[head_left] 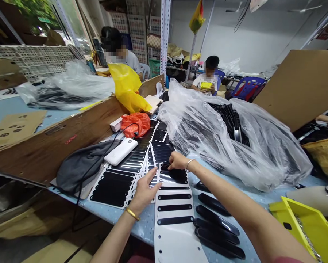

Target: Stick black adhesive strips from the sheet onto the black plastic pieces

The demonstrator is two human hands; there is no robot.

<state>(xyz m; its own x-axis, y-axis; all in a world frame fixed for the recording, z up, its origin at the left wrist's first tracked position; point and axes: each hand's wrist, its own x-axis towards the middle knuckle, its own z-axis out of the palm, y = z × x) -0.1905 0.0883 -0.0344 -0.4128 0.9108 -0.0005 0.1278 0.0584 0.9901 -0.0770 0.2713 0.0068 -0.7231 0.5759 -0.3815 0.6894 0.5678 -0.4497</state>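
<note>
My left hand lies flat with fingers stretched out on a white backing sheet that carries black oblong stickers. My right hand is curled in a pinch at the sheet's far end, on a black sticker there; what it grips is too small to name. Several glossy black oblong plastic parts lie in a row right of the sheet. More sticker sheets are fanned out to the left.
A big clear bag of black parts fills the right. Nearby sit a white power bank, grey cloth, orange bag, yellow bag and yellow tray. A wooden board bounds the left. Two people sit behind.
</note>
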